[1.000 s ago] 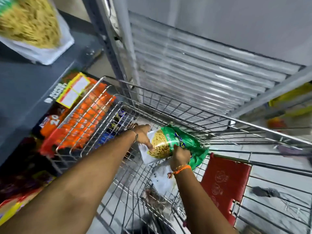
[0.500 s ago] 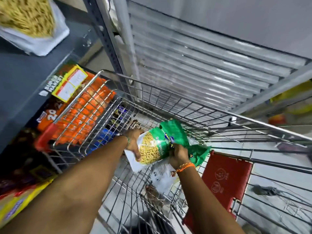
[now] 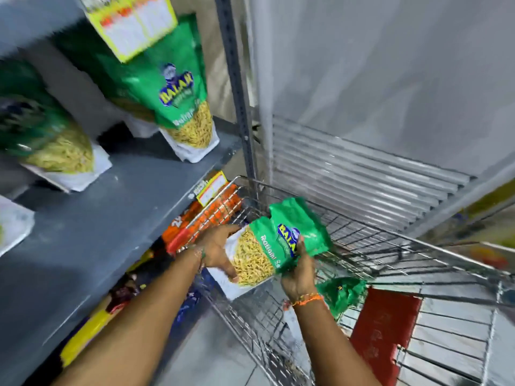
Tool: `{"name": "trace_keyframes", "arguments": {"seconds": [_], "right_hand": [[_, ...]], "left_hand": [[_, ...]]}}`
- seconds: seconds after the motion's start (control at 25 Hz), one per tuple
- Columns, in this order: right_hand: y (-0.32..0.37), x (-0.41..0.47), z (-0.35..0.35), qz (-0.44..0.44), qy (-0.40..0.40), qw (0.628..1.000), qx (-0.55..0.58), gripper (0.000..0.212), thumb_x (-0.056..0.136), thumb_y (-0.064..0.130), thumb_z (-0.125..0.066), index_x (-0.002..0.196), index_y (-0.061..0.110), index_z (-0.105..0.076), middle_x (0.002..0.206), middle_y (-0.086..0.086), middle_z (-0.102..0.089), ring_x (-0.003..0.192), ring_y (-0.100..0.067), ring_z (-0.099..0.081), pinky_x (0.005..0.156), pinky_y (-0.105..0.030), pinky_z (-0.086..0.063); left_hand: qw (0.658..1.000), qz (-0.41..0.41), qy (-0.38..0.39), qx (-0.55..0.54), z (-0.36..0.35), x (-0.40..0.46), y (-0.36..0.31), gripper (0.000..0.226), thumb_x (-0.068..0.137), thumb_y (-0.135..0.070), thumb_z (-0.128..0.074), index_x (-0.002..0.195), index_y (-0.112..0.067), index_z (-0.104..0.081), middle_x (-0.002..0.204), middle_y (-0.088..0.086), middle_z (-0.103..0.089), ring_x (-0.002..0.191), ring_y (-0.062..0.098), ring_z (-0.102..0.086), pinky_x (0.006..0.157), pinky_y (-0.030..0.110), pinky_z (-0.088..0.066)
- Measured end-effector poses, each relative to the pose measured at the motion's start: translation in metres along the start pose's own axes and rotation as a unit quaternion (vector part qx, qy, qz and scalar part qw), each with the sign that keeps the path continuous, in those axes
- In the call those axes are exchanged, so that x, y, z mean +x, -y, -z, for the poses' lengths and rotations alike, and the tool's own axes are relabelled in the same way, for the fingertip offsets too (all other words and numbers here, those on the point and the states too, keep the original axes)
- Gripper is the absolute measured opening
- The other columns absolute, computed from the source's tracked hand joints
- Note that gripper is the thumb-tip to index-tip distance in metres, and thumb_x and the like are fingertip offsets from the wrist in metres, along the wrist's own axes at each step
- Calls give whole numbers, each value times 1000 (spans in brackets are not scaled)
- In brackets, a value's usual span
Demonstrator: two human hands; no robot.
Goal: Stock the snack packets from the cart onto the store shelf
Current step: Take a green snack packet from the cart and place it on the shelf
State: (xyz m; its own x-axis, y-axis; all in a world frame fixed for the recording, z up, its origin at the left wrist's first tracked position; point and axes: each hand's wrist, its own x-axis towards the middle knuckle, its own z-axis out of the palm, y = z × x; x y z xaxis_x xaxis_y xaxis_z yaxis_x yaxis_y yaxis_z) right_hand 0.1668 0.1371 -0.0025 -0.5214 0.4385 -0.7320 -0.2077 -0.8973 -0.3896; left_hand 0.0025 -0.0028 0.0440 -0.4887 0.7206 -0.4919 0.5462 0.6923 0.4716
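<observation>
Two hands hold one snack packet (image 3: 274,247) over the front corner of the wire cart (image 3: 362,246), beside the edge of the grey shelf (image 3: 111,218). Inside the cart's basket a second green packet (image 3: 344,292) lies just below the right wrist, and a red panel (image 3: 384,335) stands against the cart's near side; the rest of the basket's contents are too blurred to tell. The left hand (image 3: 220,250) is clamped on the packet's white lower end, fingers spread along its edge, while the right hand (image 3: 299,274) pinches the green upper half from below, an orange thread band (image 3: 308,299) on its wrist.

The held packet lies tilted, with its green top crumpled and pointing away from the person, a blue and yellow logo in the middle, and a clear window full of thin yellow sticks above a white base.

On the shelf stand two packets of the same kind, one upright at the back (image 3: 178,107) and one nearer on the left (image 3: 53,135), well apart from each other. A yellow price tag (image 3: 133,23) hangs above them. Below the shelf lie orange packs (image 3: 206,218) touching the cart's wire side. Behind the cart is a grey corrugated shutter (image 3: 362,174)
</observation>
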Motion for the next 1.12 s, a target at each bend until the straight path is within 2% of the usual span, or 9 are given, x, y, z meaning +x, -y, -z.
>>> {"name": "trace_keyframes", "arguments": {"seconds": [0.08,0.2,0.4,0.52,0.6,0.76,0.84,1.04,1.12], "right_hand": [[10,-15,-35,50,31,998,-9,50,85,31,-66,124,2,-62,117,-20,-69,88,-25,-73,70,-42,-61],[19,-39,-94,95,122,987,-36,56,85,24,-68,133,-1,-52,136,-26,-55,119,-39,-58,96,-63,-48],[8,-81,-214,146,277,942,-117,40,82,17,-71,118,0,-62,126,-31,-60,105,-36,-60,95,-63,-48],[-17,-90,-274,165,340,910,-173,35,85,12,-70,117,1,-62,120,-28,-64,94,-29,-64,88,-53,-56],[-36,-88,-301,170,367,888,-218,23,84,12,-71,105,6,-65,113,-24,-67,98,-31,-64,95,-60,-50],[-68,-74,-330,184,374,860,-295,15,82,11,-73,96,7,-70,100,-14,-74,93,-27,-67,99,-58,-49],[-78,-70,-338,194,379,848,-315,12,81,10,-74,93,9,-71,90,-5,-76,87,-21,-68,97,-54,-52],[-83,-67,-343,185,412,820,-351,23,80,7,-75,101,1,-69,107,-19,-72,95,-25,-68,93,-47,-55],[-75,-66,-338,175,411,822,-353,39,77,6,-77,112,-3,-65,114,-20,-70,98,-25,-68,93,-43,-55]], "left_hand": [[994,-3,-89,-61,12,-35,1,130,23,-47,-101,140,-17,-53,139,-12,-58,125,12,-58,108,27,-45],[969,-4,-227,-98,35,-83,-4,121,25,-54,-97,136,-27,-56,130,-14,-67,117,8,-63,98,24,-49],[890,48,-413,-186,74,-126,14,106,27,-55,-96,123,-29,-59,117,-10,-73,110,14,-67,89,35,-55],[852,102,-454,-241,91,-124,51,106,25,-62,-96,118,-32,-57,115,-12,-73,108,13,-69,90,39,-59],[828,125,-470,-280,97,-119,75,102,24,-61,-97,114,-30,-59,113,-8,-73,107,15,-70,89,44,-60],[784,132,-497,-348,107,-107,104,87,34,-17,-102,110,-19,-60,107,2,-73,103,22,-71,84,30,-59],[769,128,-503,-374,110,-101,116,91,30,-20,-101,112,-15,-60,108,6,-73,103,25,-70,86,37,-60],[751,144,-504,-402,106,-92,132,88,37,-11,-101,111,-23,-54,115,7,-71,111,27,-68,96,50,-57],[724,151,-537,-405,101,-94,130,97,32,-25,-103,113,-30,-51,122,3,-68,115,23,-66,101,50,-55]]}}
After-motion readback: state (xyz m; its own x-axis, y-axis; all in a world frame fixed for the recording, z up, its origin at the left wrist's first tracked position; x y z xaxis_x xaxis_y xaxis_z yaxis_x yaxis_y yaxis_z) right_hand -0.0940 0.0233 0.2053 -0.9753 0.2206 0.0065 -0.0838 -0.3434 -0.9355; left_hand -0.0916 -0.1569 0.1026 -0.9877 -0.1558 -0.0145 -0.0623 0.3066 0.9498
